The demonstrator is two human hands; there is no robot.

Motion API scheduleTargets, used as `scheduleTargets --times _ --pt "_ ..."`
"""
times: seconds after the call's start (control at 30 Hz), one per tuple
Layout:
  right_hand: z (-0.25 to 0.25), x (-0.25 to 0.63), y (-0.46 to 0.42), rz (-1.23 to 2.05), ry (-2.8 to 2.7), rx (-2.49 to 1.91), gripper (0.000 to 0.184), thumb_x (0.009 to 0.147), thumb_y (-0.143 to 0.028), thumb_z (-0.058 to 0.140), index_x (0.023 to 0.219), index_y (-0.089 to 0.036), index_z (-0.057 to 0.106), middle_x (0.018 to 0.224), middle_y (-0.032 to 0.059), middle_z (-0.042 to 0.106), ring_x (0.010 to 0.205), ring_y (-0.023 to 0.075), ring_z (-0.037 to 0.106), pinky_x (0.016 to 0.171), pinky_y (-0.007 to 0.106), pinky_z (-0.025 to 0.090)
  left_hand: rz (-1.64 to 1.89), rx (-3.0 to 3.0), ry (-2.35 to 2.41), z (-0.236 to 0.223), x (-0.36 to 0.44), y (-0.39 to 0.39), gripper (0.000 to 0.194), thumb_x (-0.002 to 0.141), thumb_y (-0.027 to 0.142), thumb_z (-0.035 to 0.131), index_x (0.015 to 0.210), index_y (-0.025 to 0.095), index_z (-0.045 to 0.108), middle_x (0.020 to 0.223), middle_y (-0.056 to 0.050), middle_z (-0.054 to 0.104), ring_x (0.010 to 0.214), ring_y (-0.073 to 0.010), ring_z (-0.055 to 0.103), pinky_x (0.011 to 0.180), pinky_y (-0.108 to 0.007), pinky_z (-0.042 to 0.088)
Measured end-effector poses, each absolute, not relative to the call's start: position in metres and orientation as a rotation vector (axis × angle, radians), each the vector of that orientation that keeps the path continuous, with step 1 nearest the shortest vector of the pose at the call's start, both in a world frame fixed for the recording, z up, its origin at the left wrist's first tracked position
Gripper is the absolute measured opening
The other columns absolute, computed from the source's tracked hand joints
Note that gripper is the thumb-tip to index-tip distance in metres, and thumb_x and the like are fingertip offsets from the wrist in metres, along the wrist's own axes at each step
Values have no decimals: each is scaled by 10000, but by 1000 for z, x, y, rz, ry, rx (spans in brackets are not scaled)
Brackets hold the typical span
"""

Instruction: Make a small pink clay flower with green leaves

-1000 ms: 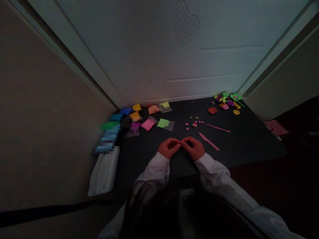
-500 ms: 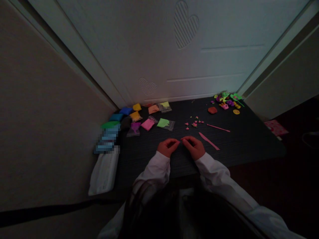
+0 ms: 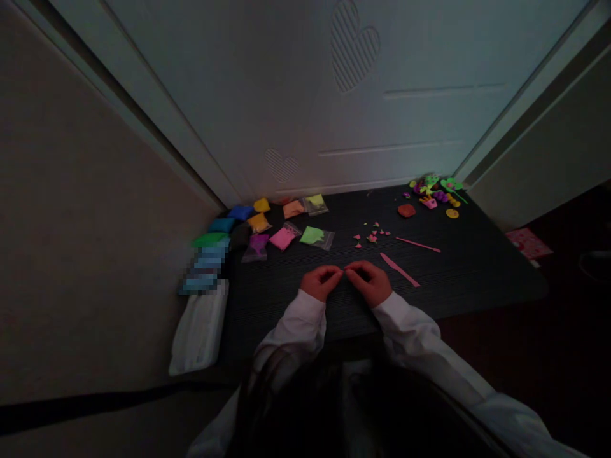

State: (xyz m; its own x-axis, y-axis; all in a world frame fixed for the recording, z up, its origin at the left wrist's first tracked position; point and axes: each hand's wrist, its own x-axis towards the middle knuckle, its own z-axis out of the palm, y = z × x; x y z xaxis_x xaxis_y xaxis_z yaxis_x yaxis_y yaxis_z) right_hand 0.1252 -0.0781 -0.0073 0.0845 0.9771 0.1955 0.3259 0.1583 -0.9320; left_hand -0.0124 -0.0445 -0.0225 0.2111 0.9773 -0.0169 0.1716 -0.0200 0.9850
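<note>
Over the front half of the dark table, my left hand [image 3: 321,282] and my right hand [image 3: 370,281] pinch thumb to forefinger, their fingertips meeting. Whatever lies between them is too small and dim to make out. Just beyond my right hand are several tiny pink and green clay pieces [image 3: 372,238]. To its right lies a pink plastic clay knife [image 3: 400,270], with a thin pink modelling stick [image 3: 418,245] behind it. A bag of light green clay [image 3: 312,235] and a bag of pink clay [image 3: 283,238] lie beyond my left hand.
More clay bags, such as the purple one [image 3: 258,245], crowd the table's left back. A white packet [image 3: 200,331] lies at the left edge. A red lump [image 3: 406,210] and colourful clay figures [image 3: 436,193] sit at the back right. A white door [image 3: 296,95] stands behind.
My right fingertips have moved slightly left, closing the small gap to my left fingertips. The things on the table have stayed in place.
</note>
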Motion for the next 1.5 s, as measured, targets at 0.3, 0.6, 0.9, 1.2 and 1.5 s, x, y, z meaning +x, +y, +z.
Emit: scheduleTargets --times 0.3,0.6,0.9,1.2,1.5 --pt "-5 125 -77 774 -1470 -1377 146 712 -300 513 753 -176 578 683 8 548 627 109 493 582 234 390 971 1464 1142 -21 -13 -45 191 599 300 592 717 152 618 717 -31 618 667 -129 551 655 -256 435" --pt "-10 126 -76 768 -1464 -1369 151 726 -307 497 769 -180 568 705 8 557 639 112 504 585 237 403 1068 1269 1100 -22 -7 -48 185 560 242 624 721 152 619 702 -25 623 643 -111 555 631 -238 440" --pt "-13 127 -70 332 -1688 -1514 98 691 -265 537 705 -198 606 894 42 554 913 170 462 840 331 350 1466 979 1148 -18 -23 -37 123 597 229 589 680 141 571 507 21 545 427 -64 466 400 -185 348" --pt "-22 122 -67 164 -1742 -1713 128 689 -267 515 696 -197 622 947 60 536 942 193 432 856 343 342 1436 1081 1266 -20 -22 -38 128 607 246 574 684 144 573 535 20 534 464 -64 472 441 -185 354" --pt "-24 123 -65 181 -1685 -1693 207 714 -199 455 833 -168 622 928 80 548 918 184 453 845 325 361 1243 1801 1614 -25 -22 -38 115 643 212 521 711 175 606 706 -30 595 687 -143 511 663 -283 408"
